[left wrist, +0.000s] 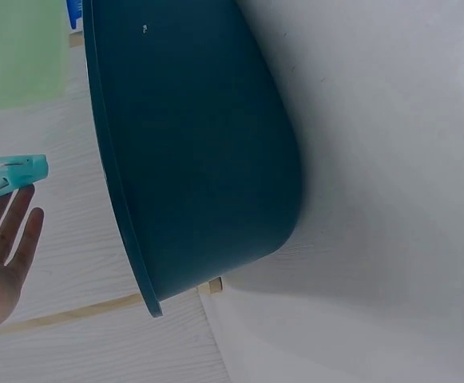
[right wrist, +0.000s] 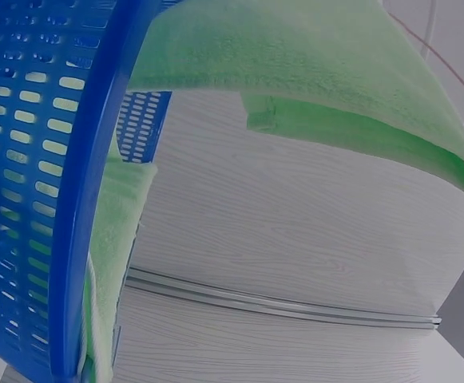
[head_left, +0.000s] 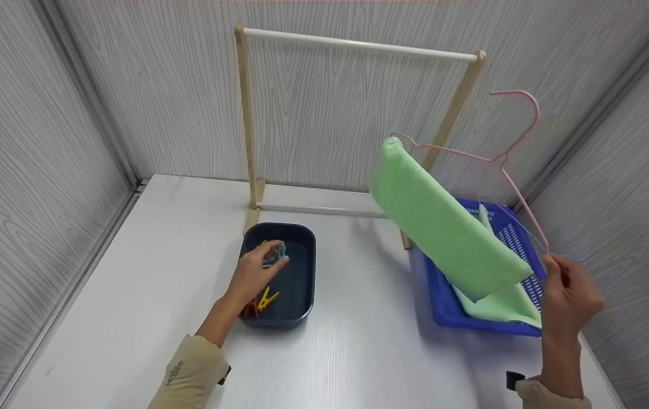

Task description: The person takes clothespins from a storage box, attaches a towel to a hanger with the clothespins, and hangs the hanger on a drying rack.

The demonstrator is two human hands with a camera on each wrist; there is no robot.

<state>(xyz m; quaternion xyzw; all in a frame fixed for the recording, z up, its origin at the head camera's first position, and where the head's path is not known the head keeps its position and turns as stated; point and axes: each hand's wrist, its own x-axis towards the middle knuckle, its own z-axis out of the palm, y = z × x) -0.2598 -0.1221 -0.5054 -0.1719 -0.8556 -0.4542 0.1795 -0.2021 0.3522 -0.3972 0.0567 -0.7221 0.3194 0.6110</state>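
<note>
White table, grey wood-grain walls, rack at twelve o'clock. Left hand — thumb and fingertips pinching a clothespin — is above the tub at seven; right hand, curled round a towel-draped hanger, at four.

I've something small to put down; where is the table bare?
Bare table lies between the dark tub and blue basket, and left of the tub toward the left wall. Crowded: at the tub, where the left hand pinches a clip, and at the basket, near the hanger and hanging cloth.
</note>
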